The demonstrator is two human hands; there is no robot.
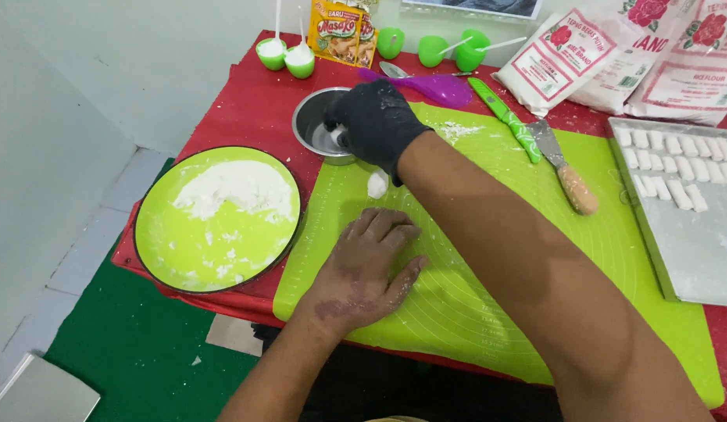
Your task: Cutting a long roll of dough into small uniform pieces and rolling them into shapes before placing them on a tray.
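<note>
My right hand (376,123), in a black glove, reaches across to a small steel bowl (310,119) at the back of the green mat (488,258). Its fingertips pinch a small white lump inside the bowl. My bare left hand (369,266), dusted with flour, lies flat, palm down, on the mat with fingers spread and nothing in it. A small white piece of dough (377,184) rests on the mat between the two hands.
A round green plate (168,250) with white flour sits at the left on the red tablecloth. A metal tray (691,258) with several white dough pieces is at the right. A green-handled knife (505,117), a wooden-handled scraper (565,168), a purple spoon (437,86), green cups and flour bags line the back.
</note>
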